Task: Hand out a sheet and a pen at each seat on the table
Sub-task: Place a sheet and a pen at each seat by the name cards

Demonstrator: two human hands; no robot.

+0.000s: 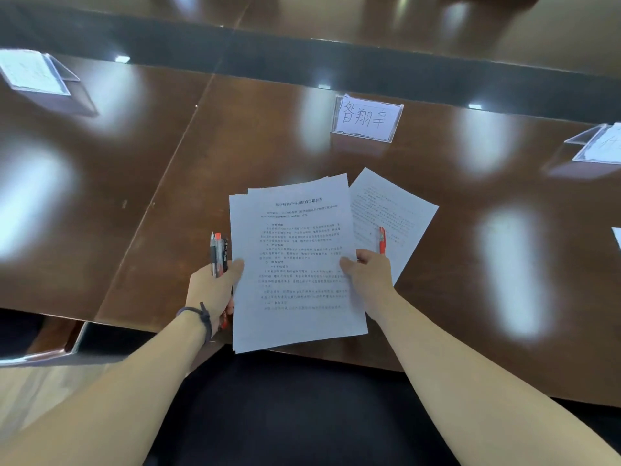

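— At six o'clock on the tabletop [470, 297], right at the near edge, the person holds the stack of sheets [295, 264] in both hands. See the left hand [211, 287]? Its fingers are curled round a bundle of pens [219, 253] while the thumb pins the stack's left edge.

— And the right hand [368, 272]?

— Thumb on top of the stack's right edge, fingers tucked underneath, pinching the paper. Beside it, toward three o'clock, a single sheet [396, 210] already lies flat on the tabletop with a red pen [382, 239] on top, in front of the name card [366, 118] at twelve o'clock. That seat looks served to me.

— So what worries you?

— The stack is fanned at its top corners, so peeling off the next sheet could bring two at once. The left hand is doing double duty as well; if the thumb eases to free a page, I reckon a pen could slip out and roll on that glossy wood.

— Anything else?

— The stack overlaps the laid sheet's left edge. Lifting it away carelessly could drag that sheet askew and tip the red pen off. And two more name cards, one at ten o'clock [37, 74] and one at two o'clock [598, 146], mark other seats; whether enough pens remain, I can't tell.
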